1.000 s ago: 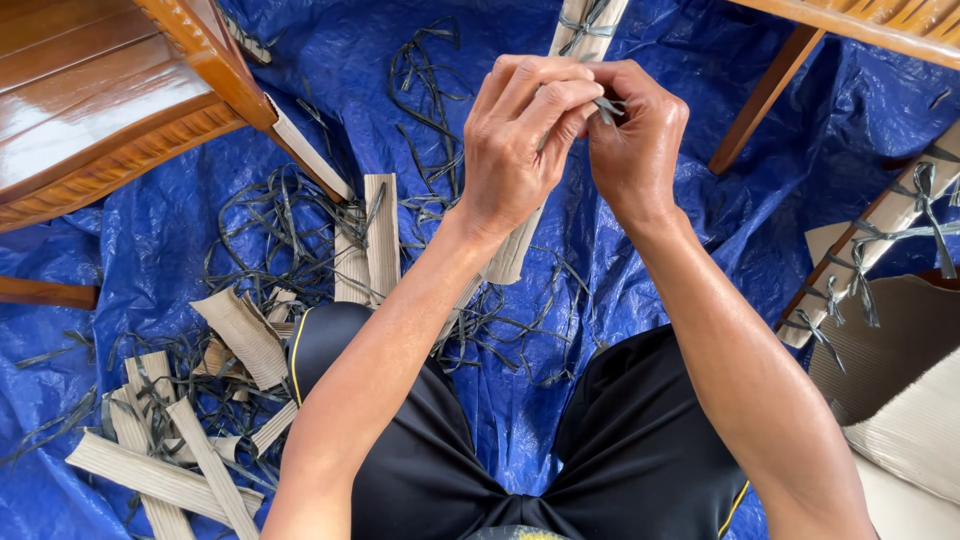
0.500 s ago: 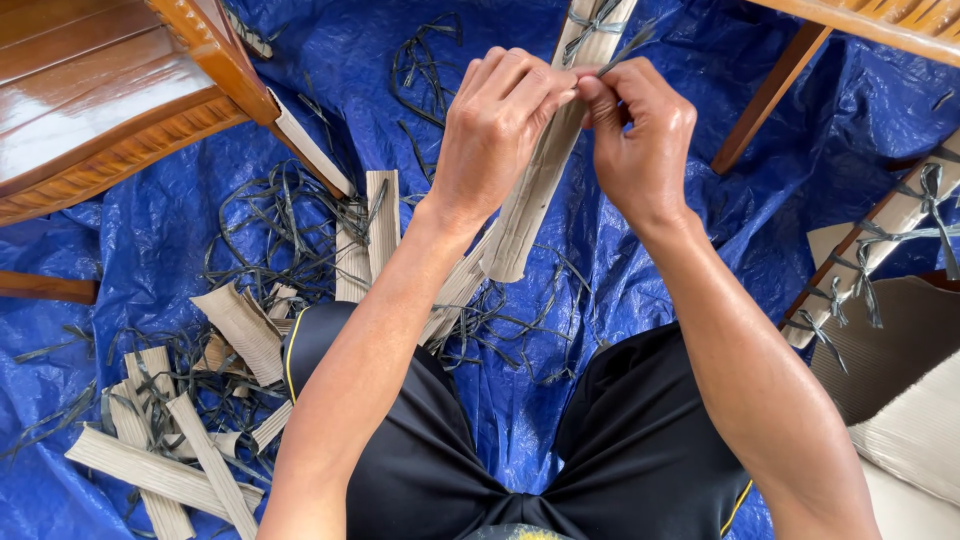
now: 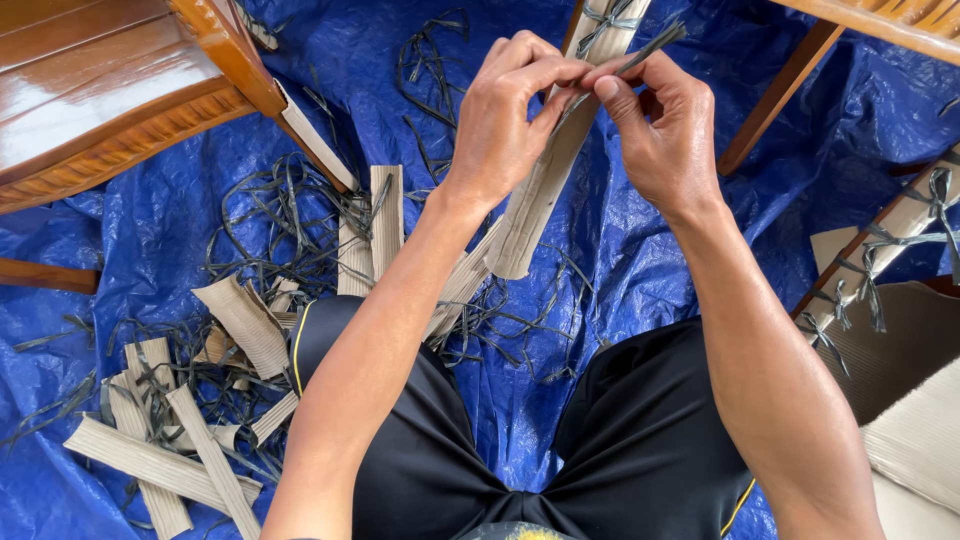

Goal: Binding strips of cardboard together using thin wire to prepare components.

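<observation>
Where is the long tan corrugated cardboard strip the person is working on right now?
In the head view, the cardboard strip hangs upper centre over the blue tarp, its top pinched between the left hand and right hand.

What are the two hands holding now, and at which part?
Both the left hand and the right hand pinch the upper end of a corrugated cardboard strip, where a thin dark strap sticks out.

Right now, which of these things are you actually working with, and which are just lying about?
In hand:
left hand
right hand
ribbed cardboard strip
dark thin strap

Lying about:
loose cardboard strips
tangle of dark straps
blue tarp
wooden chair
tied bundle
</observation>
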